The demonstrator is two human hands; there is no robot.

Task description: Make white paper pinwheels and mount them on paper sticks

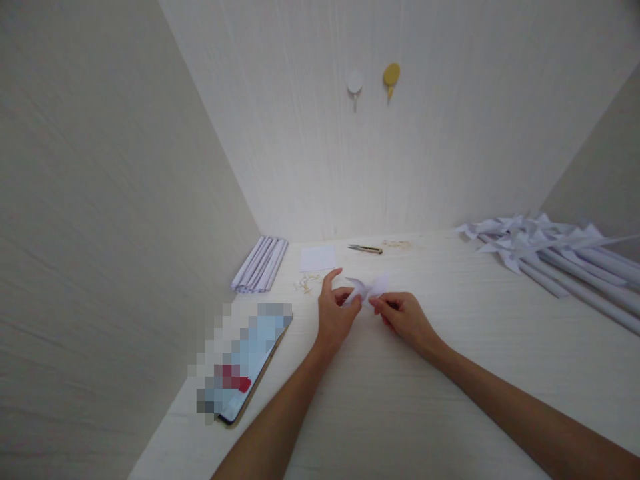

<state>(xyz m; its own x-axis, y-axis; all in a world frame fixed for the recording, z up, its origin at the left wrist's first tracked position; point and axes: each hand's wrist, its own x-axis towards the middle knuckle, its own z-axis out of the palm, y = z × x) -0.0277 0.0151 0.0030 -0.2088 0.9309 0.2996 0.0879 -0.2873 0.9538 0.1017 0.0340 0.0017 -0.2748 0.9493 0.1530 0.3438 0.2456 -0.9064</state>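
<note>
A white paper pinwheel (376,285) with bent, pointed blades is held up between my two hands, just above the table. My left hand (337,310) pinches its left side between thumb and fingers, the index finger raised clear of the paper. At the lower right edge, the thumb and index finger of my right hand (400,315) are pressed together on the paper; whether they also grip something small cannot be seen. Beyond my left hand lie several small pale pieces (307,283) and a flat square sheet of white paper (319,258).
Thread snips (366,249) and more small pale bits (397,244) lie by the back wall. Rolled paper tubes (260,265) are stacked at left; a phone (255,363) lies nearer. Finished-looking pinwheels on paper sticks (565,257) are piled at right. Two hooks (392,75) hang on the wall.
</note>
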